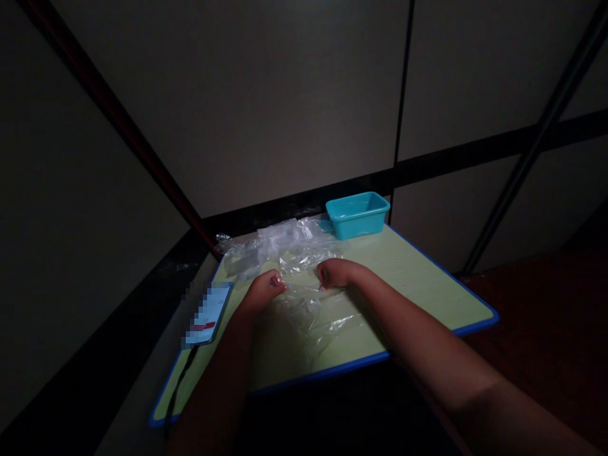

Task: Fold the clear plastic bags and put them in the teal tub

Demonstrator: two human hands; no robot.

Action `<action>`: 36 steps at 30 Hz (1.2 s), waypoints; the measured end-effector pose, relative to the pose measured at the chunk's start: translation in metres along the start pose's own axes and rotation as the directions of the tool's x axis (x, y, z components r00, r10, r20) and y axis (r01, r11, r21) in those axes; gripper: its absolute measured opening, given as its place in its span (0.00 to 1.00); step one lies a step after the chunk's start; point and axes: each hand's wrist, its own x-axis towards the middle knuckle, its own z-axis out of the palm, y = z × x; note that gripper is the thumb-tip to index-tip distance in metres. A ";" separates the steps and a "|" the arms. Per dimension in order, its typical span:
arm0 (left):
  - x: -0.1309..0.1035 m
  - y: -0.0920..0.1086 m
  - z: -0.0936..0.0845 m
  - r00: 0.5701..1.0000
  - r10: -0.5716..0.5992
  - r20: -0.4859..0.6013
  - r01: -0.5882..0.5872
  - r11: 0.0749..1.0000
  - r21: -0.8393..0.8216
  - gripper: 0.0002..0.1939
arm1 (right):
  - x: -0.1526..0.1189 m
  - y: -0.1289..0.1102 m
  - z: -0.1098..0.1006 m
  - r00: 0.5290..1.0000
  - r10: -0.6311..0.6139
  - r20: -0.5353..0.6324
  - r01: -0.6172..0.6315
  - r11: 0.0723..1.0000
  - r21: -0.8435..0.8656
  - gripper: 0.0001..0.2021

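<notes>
Head view: clear plastic was held over the table.
Left hand: was clamped on the plastic.
Right hand: was likewise clamped.

The widest open stretch of the worktop lies right of the right hand, running from the tub toward the near right corner; the right forearm crosses its near side. Loose bags block the far left part, reaching to the tub. Behind both rises a wall, closing off the far side. Clear film spreads between the left hand and the right and nearer, filling much of the lane between the forearms. Leftward, the phone and a cord leave only a narrow strip beside the left forearm. Above the hands, the air is open.
</notes>
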 end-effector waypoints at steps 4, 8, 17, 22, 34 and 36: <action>0.004 -0.007 0.004 0.995 0.043 -0.085 -0.027 0.982 0.185 0.09 | -0.003 0.000 -0.002 0.994 0.074 -0.074 -0.072 0.997 0.026 0.21; 0.006 -0.007 0.004 0.970 0.112 -0.218 -0.049 0.959 0.278 0.10 | 0.000 0.002 0.004 0.978 0.137 -0.155 -0.132 0.990 0.047 0.26; -0.014 0.029 0.014 0.975 0.200 -0.096 -0.169 0.950 0.263 0.09 | 0.004 -0.001 0.011 0.932 0.093 -0.350 -0.115 0.992 -0.043 0.22; -0.020 0.023 0.030 0.979 0.105 0.173 -0.151 0.948 0.279 0.21 | 0.011 0.006 0.020 0.944 0.128 -0.305 -0.138 0.990 -0.010 0.29; -0.016 0.015 0.033 0.930 -0.019 0.368 -0.141 0.905 0.402 0.44 | 0.011 0.007 0.007 0.800 0.245 -0.547 -0.276 0.961 0.027 0.22; -0.017 0.015 0.035 0.931 -0.019 0.365 -0.141 0.901 0.409 0.47 | 0.007 0.005 -0.001 0.687 0.240 -0.686 -0.280 0.958 0.054 0.21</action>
